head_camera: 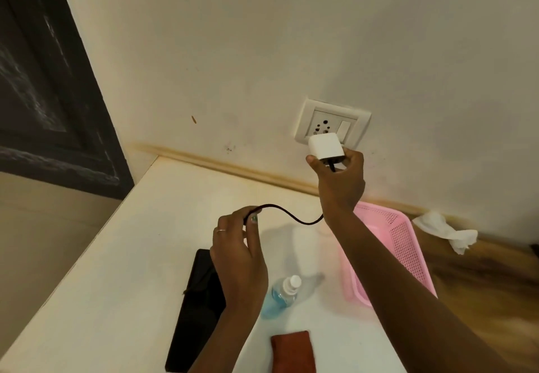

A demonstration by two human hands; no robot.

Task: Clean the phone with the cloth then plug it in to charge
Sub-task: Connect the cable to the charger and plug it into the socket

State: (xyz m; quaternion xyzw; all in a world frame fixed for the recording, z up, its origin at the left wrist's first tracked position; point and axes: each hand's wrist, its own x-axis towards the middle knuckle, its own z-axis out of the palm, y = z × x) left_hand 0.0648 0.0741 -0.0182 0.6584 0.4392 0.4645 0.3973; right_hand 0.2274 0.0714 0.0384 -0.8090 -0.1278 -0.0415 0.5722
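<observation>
My right hand (341,180) grips a white charger adapter (326,146) and holds it up against the lower part of the wall socket (332,123). A dark cable (287,215) runs from the adapter down to my left hand (237,256), which pinches the cable's free end above the table. The black phone (198,311) lies flat on the white table (122,270) under my left forearm. A folded red-brown cloth (293,352) rests at the table's near edge.
A small spray bottle of blue liquid (281,295) lies beside the phone. A pink plastic basket (393,244) stands to the right under my right arm. A crumpled white tissue (446,231) sits by the wall. A dark door (43,80) is at left.
</observation>
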